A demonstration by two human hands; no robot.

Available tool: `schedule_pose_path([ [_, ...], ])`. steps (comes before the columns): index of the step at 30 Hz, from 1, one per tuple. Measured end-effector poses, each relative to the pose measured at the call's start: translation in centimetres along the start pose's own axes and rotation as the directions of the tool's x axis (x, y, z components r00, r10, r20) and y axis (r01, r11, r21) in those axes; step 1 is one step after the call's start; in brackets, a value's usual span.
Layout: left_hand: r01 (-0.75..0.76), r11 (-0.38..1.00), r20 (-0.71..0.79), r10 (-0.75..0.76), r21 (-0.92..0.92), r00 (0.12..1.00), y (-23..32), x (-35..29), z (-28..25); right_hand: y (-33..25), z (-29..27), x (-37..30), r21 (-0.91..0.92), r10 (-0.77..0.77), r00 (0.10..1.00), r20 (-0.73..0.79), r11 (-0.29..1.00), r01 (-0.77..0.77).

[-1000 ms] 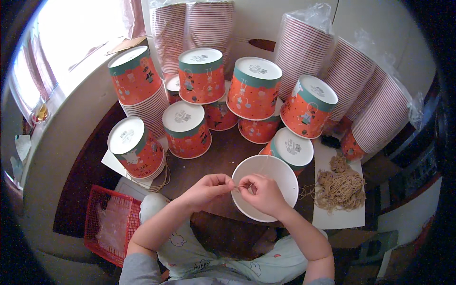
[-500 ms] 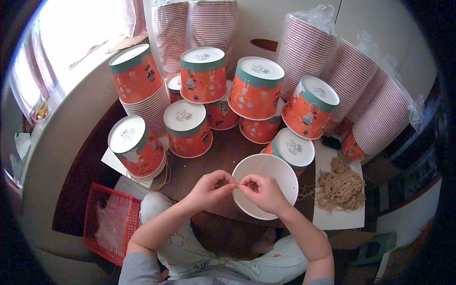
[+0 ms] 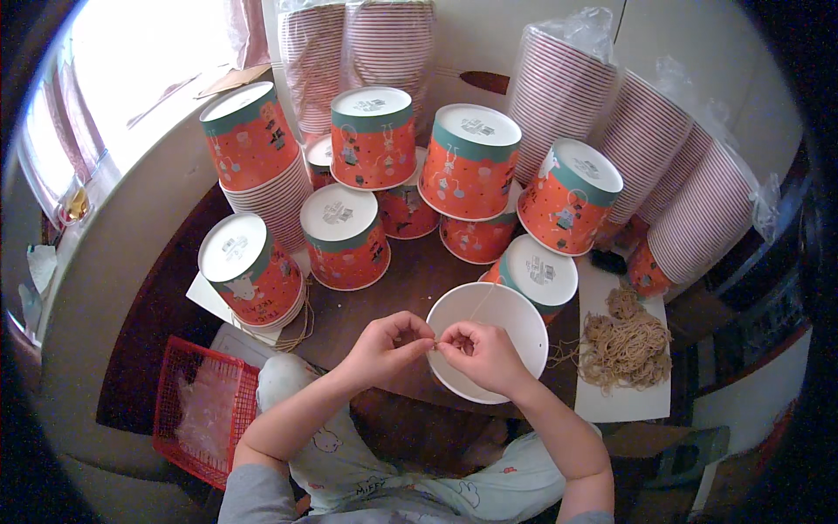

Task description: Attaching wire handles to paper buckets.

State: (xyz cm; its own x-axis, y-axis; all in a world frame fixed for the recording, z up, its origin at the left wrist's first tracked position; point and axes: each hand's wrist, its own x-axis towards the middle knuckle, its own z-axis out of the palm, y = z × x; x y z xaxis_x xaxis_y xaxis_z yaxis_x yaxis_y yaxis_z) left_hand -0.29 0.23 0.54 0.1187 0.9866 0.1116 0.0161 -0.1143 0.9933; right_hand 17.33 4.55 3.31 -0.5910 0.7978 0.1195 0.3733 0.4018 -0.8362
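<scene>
A white-lined paper bucket (image 3: 519,341) stands mouth up at the table's near edge, with a small hole in its right wall. A thin piece of string (image 3: 481,301) runs across its mouth from the far rim down to my fingers. Over the near left rim, my left hand (image 3: 394,348) pinches the string's end between thumb and forefinger. My right hand (image 3: 476,352) pinches it too, fingertips almost touching those of the left. Any knot between them is too small to make out. A tangled heap of tan string (image 3: 630,349) lies to the right on a white board (image 3: 621,407).
Upside-down orange and green paper buckets (image 3: 345,240) stand in a curve beyond my hands, some stacked. Tall plastic-wrapped bucket stacks (image 3: 559,96) line the back and right. A red plastic basket (image 3: 166,410) holding clear plastic is at my left. More string (image 3: 301,327) hangs beside the left bucket.
Both hands stay at the same place over the bucket's rim, with only a slight shift of the fingertips. The bucket has not moved.
</scene>
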Motion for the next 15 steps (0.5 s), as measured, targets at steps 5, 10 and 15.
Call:
schedule_pose_path([
  [5,0.029,1.000,0.013,-0.028,-0.008,1.000,0.2,-0.1,0.1,0.0,0.0,0.0,0.008,-0.017,1.000,-0.003,1.000,0.017],
  [10,0.038,0.991,0.049,-0.032,-0.125,0.998,0.3,0.1,-0.1,-0.2,0.0,0.0,-0.007,-0.007,1.000,0.000,1.000,0.007],
  [15,0.229,0.864,0.178,-0.164,-0.449,0.970,-0.6,0.3,-0.8,-0.1,0.1,0.0,-0.058,-0.085,0.996,-0.036,0.995,0.083],
])
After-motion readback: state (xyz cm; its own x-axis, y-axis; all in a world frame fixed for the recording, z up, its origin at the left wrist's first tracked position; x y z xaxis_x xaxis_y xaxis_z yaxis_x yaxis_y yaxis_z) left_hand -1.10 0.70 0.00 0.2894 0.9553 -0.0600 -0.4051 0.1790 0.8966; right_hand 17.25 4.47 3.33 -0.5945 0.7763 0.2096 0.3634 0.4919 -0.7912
